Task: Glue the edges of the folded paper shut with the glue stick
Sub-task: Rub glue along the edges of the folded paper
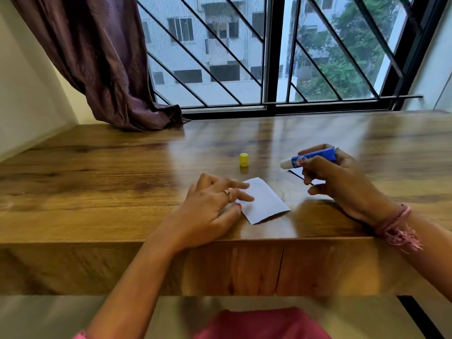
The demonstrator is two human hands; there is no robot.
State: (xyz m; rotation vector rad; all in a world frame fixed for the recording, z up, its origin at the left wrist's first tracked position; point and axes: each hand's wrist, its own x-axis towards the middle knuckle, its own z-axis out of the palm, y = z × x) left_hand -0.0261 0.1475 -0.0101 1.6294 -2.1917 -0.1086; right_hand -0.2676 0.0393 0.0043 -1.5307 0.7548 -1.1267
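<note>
My left hand (215,204) lies flat, fingers spread, pressing the folded paper (265,200) near the worktop's (97,167) front edge; one yellow cap (244,159) stands beyond; my right hand (342,177) grips the one glue stick (310,159), tip pointing left, up and right of the paper, nearer it.

On the wooden counter (97,167) lies a folded white paper (266,204), its left edge under the straight fingers of the left hand (212,206). The right hand (342,177) hovers to the right, its grip closed round a blue glue stick (310,160) with the white tip pointing left. A yellow cap (244,159) stands upright beyond the paper. A purple curtain (110,69) hangs by the barred window (269,57).
</note>
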